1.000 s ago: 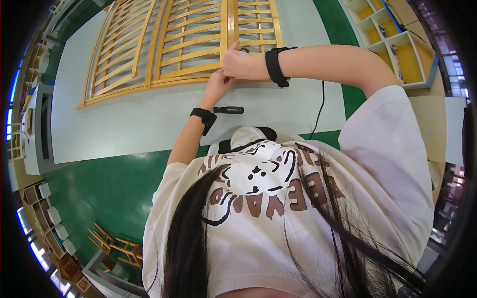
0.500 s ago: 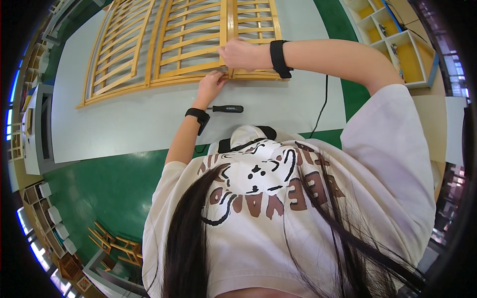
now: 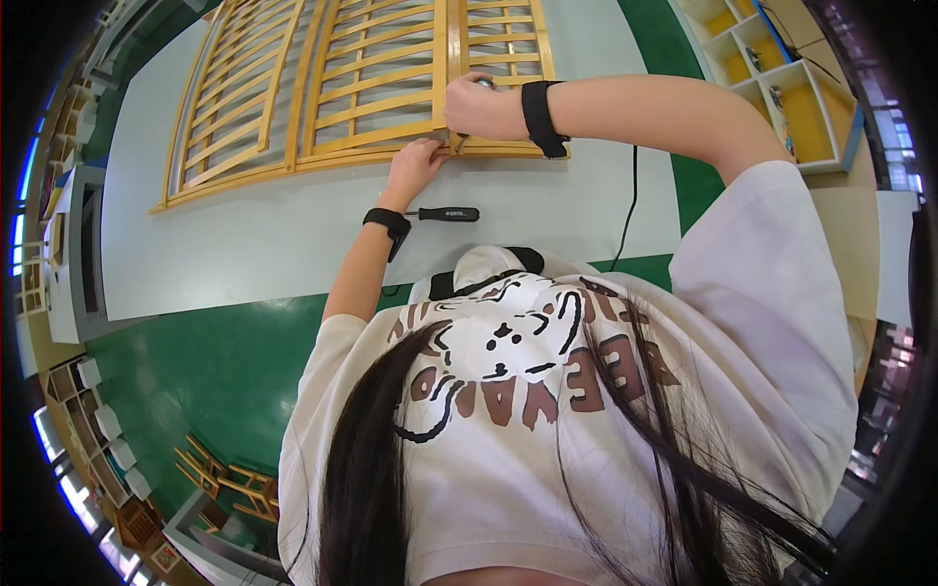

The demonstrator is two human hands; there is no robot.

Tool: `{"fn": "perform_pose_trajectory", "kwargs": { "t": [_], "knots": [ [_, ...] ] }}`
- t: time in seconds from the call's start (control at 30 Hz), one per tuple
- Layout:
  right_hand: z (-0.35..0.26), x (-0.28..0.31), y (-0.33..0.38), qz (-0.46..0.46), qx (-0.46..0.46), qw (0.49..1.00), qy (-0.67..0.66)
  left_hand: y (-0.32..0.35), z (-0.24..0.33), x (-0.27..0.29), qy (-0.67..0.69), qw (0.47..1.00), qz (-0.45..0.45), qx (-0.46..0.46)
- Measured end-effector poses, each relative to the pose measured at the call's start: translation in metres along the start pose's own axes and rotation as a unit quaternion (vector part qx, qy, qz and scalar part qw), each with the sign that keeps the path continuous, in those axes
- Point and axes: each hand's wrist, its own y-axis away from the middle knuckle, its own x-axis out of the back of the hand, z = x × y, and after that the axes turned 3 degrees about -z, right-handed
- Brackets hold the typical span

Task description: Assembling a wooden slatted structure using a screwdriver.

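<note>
A slatted, light-brown wooden frame (image 3: 442,59) lies on the white table (image 3: 244,244), its bottom rail toward me. Against that rail, close to the joint with an upright, my left hand (image 3: 415,164) is closed with its fingertips on the wood. Just above and right of it, my right hand (image 3: 484,109) makes a fist around a tool. The tool's shiny, rounded metal end shows over the fist and a dark tip points down at the joint; its exact kind is hidden. A black-handled screwdriver (image 3: 447,214) rests beside my left wrist, its shaft partly behind it.
A black cable (image 3: 633,200) hangs over the table at the right. White and yellow shelf units (image 3: 811,122) stand at the far right. Small wooden chairs (image 3: 252,493) are on the green floor (image 3: 195,391) at the lower left.
My right hand has shifted slightly right and turned, so the tool's metal end now shows above the fist. My left hand stays at the rail, and the screwdriver has not moved.
</note>
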Motion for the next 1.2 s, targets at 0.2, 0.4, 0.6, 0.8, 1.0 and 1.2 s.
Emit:
{"fn": "perform_pose_trajectory", "kwargs": {
  "t": [0.2, 0.4, 0.6, 0.8, 1.0, 1.2],
  "knots": [
    [-0.003, -0.005, -0.003, 0.017, 0.022, 0.997, -0.070, -0.001, -0.001, 0.002, -0.004, 1.000, -0.024, 0.000],
    [-0.008, -0.011, -0.002, 0.072, -0.018, 0.996, 0.044, -0.002, 0.004, 0.007, 0.004, 0.999, -0.036, 0.008],
    [-0.013, -0.003, -0.009, 0.092, -0.027, 0.995, -0.016, -0.005, 0.006, 0.008, 0.000, 0.998, -0.053, 0.044],
    [-0.015, -0.006, -0.019, 0.130, -0.027, 0.985, -0.115, -0.006, 0.010, 0.013, 0.018, 0.996, -0.067, 0.064],
    [-0.021, -0.009, -0.022, 0.088, -0.104, 0.985, -0.105, -0.007, 0.007, 0.011, 0.030, 0.996, -0.067, 0.049],
    [-0.014, 0.004, -0.014, -0.071, -0.043, 0.992, -0.100, -0.008, 0.008, 0.011, 0.005, 0.996, -0.077, 0.041]
  ]
}}
